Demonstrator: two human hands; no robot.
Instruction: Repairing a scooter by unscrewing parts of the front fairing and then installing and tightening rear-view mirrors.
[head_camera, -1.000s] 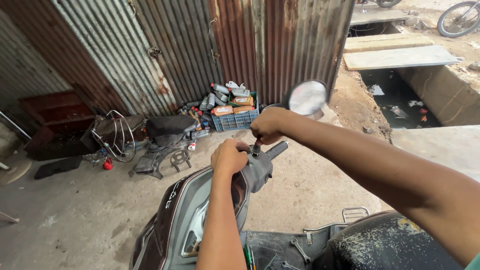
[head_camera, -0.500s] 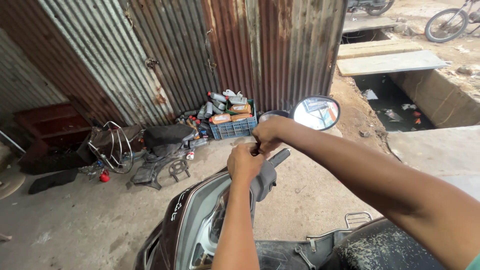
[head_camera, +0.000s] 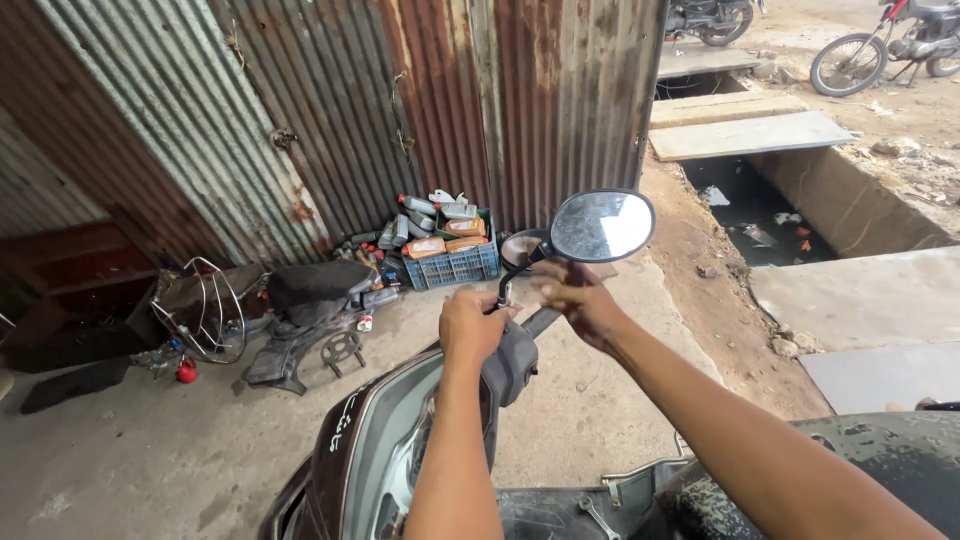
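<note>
Fitting a rear-view mirror to a scooter, a person works with both hands at the handlebar, seen from a head-worn camera looking down over the dark seat (head_camera: 850, 470) and the brown front cowl (head_camera: 350, 450). The left hand (head_camera: 470, 325) is closed around the base of the mirror stem (head_camera: 512, 280), fingers wrapped where the stem meets the grey handlebar housing (head_camera: 515, 360). The right hand (head_camera: 578, 298) sits just beside it, fingers curled about the stem a little higher (whether they pinch a nut or only the rod cannot be told from this angle). The round mirror (head_camera: 602, 225) stands upright above both hands, its glass facing back toward the rider.

Done well, the step looks to call for one hand holding the stem steady at the angle wanted while the other turns at the base; letting the head swing as the joint tightens would spoil the aim, and forcing a crossed thread would damage the mount.

Beyond the scooter, on the concrete floor (head_camera: 150, 450), lie a black seat (head_camera: 310, 285), a chrome wire guard (head_camera: 205, 315) and a small sprocket (head_camera: 342, 348). A blue crate (head_camera: 455, 265) of oil bottles rests against the rusted corrugated wall (head_camera: 450, 100). Farther right, slabs bridge an open drain (head_camera: 760, 215), with motorcycles (head_camera: 880, 45) parked past it.
</note>
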